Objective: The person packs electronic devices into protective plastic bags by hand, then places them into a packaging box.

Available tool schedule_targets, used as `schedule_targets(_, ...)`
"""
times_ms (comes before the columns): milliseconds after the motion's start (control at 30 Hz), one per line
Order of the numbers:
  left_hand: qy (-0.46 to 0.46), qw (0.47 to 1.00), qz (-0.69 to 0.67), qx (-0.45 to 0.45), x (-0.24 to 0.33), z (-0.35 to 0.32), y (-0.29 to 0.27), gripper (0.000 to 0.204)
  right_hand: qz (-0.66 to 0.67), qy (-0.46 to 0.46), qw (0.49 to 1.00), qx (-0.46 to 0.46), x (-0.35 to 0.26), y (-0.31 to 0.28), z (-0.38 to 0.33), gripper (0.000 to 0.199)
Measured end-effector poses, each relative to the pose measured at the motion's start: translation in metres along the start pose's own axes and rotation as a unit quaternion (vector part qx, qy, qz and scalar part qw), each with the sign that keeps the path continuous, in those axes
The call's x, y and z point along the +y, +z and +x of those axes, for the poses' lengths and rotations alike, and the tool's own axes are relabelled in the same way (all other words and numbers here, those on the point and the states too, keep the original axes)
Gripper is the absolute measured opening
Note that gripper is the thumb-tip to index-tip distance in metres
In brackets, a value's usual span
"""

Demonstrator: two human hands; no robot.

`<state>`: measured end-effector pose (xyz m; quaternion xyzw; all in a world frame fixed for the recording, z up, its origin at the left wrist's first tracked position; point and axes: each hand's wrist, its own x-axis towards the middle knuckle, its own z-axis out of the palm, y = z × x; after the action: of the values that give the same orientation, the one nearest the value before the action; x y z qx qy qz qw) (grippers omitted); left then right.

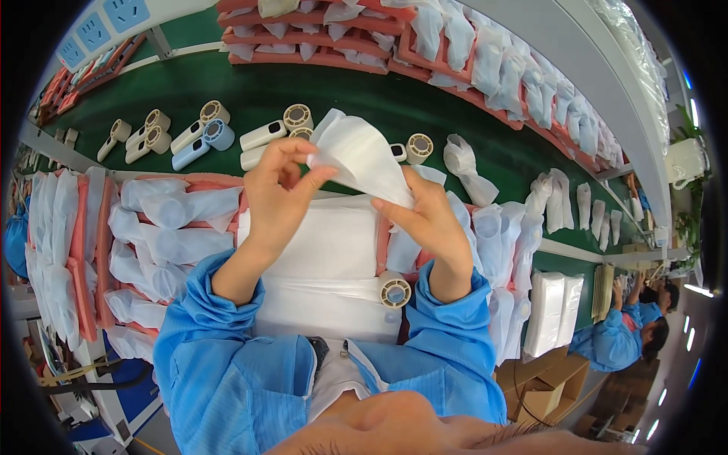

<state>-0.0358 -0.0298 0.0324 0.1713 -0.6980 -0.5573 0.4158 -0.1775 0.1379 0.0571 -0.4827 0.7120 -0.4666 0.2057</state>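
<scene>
Fingers of the left hand (277,193) pinch the upper left corner of a white foam pouch (362,158), thumb and forefinger closed on its edge. The right hand (428,220) grips the same pouch from below and to the right, its fingers curled under the lower edge and the thumb laid along the face, so the pouch hangs stretched between both hands above the bench. Both forearms wear blue smock sleeves (205,303) with gathered cuffs.

Directly under the hands lies a flat stack of white foam sheets (326,250). A cream handheld fan (394,290) rests at its right edge, just beside the right wrist, its round grille facing up. To either side, pink foam trays (83,258) hold rows of fans already wrapped in white pouches (174,205).

Beyond the hands, on the green conveyor belt (227,91), a cluster of bare fans (205,133) lies loose, mostly cream with a pale blue one among them. More wrapped fans (462,163) lie further right along the belt. More pink trays of wrapped pieces (485,53) are stacked on the far side.

At the far right, another person in a blue smock (618,341) is at the same line, near a stack of white sheets (553,311) and open cardboard boxes (542,387).
</scene>
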Motion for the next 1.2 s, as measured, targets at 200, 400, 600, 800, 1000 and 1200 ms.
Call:
schedule_targets(200, 0.087, 0.986, 0.138, 0.047, -0.031, -0.005, 0.025, 0.025, -0.017, 0.036, 0.982, 0.187, 0.082, -0.054, 0.027, 0.033)
schedule_targets(400, 0.019, 0.899, 0.278, -0.338, -0.064, -0.045, 0.05, 0.028, -0.349, 0.187, 0.886, 0.243, 0.203, -0.08, 0.037, 0.038)
schedule_targets(600, 0.061, 0.858, 0.352, -0.37, -0.076, -0.055, 0.051, 0.034, -0.394, -0.041, 0.897, 0.195, 0.189, -0.05, 0.06, 0.053)
schedule_targets(800, 0.01, 0.861, 0.34, -0.379, -0.073, -0.051, 0.046, 0.033, -0.363, 0.082, 0.926, 0.067, 0.171, -0.052, 0.053, 0.05)
schedule_targets(1000, 0.021, 0.826, 0.384, -0.412, -0.053, -0.054, 0.048, 0.022, -0.297, 0.143, 0.933, 0.148, 0.157, -0.046, 0.045, 0.049)
schedule_targets(1200, 0.075, 0.831, 0.383, -0.397, -0.072, -0.053, 0.038, 0.023, -0.076, 0.072, 0.964, 0.243, 0.084, -0.062, 0.035, 0.051)
